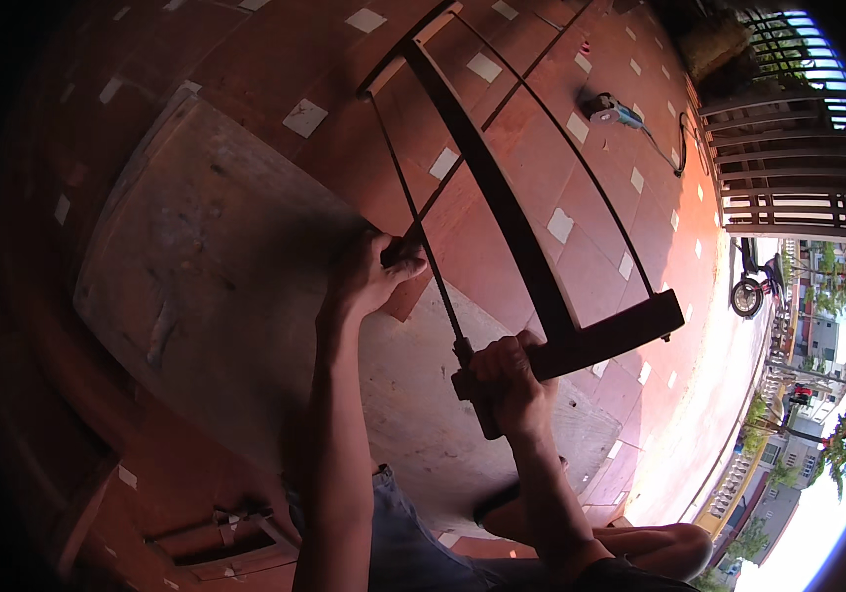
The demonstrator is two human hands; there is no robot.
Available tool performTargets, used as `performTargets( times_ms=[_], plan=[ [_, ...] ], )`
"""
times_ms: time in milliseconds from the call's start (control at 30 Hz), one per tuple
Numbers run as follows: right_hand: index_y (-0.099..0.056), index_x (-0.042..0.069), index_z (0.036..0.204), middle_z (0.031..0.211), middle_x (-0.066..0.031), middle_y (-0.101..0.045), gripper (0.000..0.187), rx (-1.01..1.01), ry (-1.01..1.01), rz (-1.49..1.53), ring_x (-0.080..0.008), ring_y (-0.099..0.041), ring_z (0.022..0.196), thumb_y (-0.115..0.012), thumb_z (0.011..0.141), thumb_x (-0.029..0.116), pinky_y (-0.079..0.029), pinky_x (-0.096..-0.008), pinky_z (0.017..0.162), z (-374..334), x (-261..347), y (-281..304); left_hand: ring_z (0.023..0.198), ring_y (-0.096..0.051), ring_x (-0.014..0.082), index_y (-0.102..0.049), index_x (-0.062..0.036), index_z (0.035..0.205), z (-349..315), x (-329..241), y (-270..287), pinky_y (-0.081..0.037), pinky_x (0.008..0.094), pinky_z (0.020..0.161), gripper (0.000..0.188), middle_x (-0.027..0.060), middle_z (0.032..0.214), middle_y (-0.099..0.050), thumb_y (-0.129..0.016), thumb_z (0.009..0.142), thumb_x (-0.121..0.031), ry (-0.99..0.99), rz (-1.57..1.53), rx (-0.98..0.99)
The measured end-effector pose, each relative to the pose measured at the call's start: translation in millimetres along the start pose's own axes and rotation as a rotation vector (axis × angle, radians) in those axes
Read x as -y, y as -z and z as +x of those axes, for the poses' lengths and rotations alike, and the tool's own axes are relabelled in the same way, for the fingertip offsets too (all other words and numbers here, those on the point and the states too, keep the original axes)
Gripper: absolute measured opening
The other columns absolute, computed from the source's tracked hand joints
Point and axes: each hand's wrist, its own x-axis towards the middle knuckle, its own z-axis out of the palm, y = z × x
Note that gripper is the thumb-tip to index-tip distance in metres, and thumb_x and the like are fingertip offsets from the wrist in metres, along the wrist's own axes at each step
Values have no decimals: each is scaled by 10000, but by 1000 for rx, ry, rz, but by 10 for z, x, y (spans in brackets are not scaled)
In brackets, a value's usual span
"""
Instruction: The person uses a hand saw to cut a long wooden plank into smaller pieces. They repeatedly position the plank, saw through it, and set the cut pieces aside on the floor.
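Observation:
My right hand (512, 385) is closed around the end of a wooden frame saw (492, 187), which slants up and away across the view. Its thin blade runs along the saw's left side, close by my left hand (368, 276). That hand is closed, thumb forward, on a small reddish-brown piece of wood (405, 300) at the edge of a wide, worn wooden board (216, 257). My fingers hide much of the piece. The blade passes beside or over it; whether they touch I cannot tell.
Beyond the saw, a corded blue power tool (615, 111) lies on the red tiled floor (561, 168). A slatted gate (793, 158) and a parked motorbike (753, 281) stand to the right. At lower left lies a wooden frame-like object (230, 543).

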Motion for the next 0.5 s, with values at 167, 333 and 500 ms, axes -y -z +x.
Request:
performTargets(
  times_ms=[167,333,500],
  plan=[
    [-541,41,814,638,-43,-556,287,125,40,-175,-130,-553,510,-691,1035,143,-449,-307,445,20,496,-110,992,-716,249,-732,-13,1138,18,33,-117,-537,379,915,425,136,1056,-761,-793,934,-380,-142,-36,-24],
    [-552,39,785,628,-34,-562,309,91,109,-232,-128,-561,507,-711,1021,158,-459,-307,435,-92,621,95,946,-712,256,-718,17,1151,-19,13,-297,-537,381,887,516,130,1023,-772,-777,927,-444,-164,91,18],
    [-550,39,788,629,-27,-554,324,136,40,-263,-124,-561,513,-717,1025,183,-447,-309,414,-185,834,149,1152,-694,339,-665,43,1319,-178,-39,-427,-519,403,1016,664,245,1202,-729,-749,932,-489,-45,138,-50]
  ],
)
